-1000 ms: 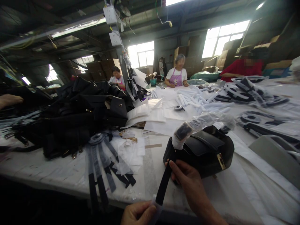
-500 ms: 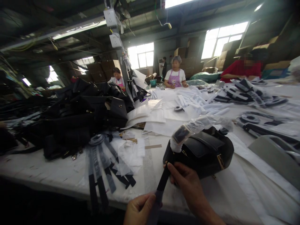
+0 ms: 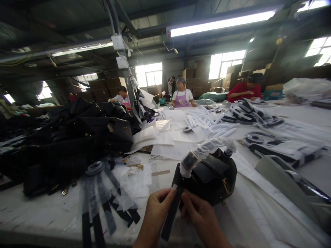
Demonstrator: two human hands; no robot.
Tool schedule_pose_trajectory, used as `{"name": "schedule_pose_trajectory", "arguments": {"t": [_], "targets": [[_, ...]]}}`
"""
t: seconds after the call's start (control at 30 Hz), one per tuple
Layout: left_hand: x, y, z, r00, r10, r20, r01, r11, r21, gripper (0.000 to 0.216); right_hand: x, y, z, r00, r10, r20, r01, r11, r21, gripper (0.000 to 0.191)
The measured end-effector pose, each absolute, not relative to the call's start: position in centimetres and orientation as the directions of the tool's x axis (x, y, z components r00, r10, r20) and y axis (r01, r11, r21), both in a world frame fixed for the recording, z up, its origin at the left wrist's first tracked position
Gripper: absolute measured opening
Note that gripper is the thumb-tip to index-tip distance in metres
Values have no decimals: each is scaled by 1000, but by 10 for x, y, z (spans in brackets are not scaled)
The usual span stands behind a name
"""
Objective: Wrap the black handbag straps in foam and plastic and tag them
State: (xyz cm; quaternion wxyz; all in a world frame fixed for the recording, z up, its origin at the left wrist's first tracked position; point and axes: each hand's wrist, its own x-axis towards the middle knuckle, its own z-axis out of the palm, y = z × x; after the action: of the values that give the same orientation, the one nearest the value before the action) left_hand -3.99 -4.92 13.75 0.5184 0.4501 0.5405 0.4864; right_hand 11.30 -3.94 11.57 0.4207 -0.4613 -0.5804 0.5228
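A black handbag (image 3: 218,174) with a gold-coloured clasp sits on the white table in front of me. Clear plastic and white wrapping (image 3: 198,156) covers its handle. From the bag's near left side a black strap (image 3: 170,218) runs down towards me. My left hand (image 3: 159,213) pinches this strap near its upper part, thumb on top. My right hand (image 3: 203,218) is closed at the strap's right edge, close against the bag; its fingertips are partly hidden. Left of my hands lie several black straps in clear plastic sleeves (image 3: 97,198).
Black bags (image 3: 77,137) are heaped at the left. White sheets (image 3: 165,137) and white rolls (image 3: 204,120) cover the middle. Wrapped straps (image 3: 274,144) and a grey curved object (image 3: 279,179) lie to the right. Co-workers, one in a pink apron (image 3: 182,100), are across the table.
My left hand has moved up along the strap, close to my right hand, and the strap's lower end now hangs free below. The view has shifted, so the bag appears further left.
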Motion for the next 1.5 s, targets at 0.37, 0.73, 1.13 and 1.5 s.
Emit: {"name": "schedule_pose_trajectory", "arguments": {"t": [0.37,0.73,1.13,1.5], "targets": [[-46,-51,125,-104,989,-103,-5,103,995,50,103,-37,109,-208,965,-158,33,-154,-987,53],[-48,-66,93,-315,944,-98,0,103,995,55,92,-33,110,-146,980,-135,-50,-144,-988,58],[-34,-74,73,-311,675,669,593,-412,692,18,84,-31,112,-45,986,-161,-53,-163,-985,58],[-54,-78,77,123,487,865,860,-487,152,31,92,-38,116,-179,972,-150,-65,-163,-984,60]]}}
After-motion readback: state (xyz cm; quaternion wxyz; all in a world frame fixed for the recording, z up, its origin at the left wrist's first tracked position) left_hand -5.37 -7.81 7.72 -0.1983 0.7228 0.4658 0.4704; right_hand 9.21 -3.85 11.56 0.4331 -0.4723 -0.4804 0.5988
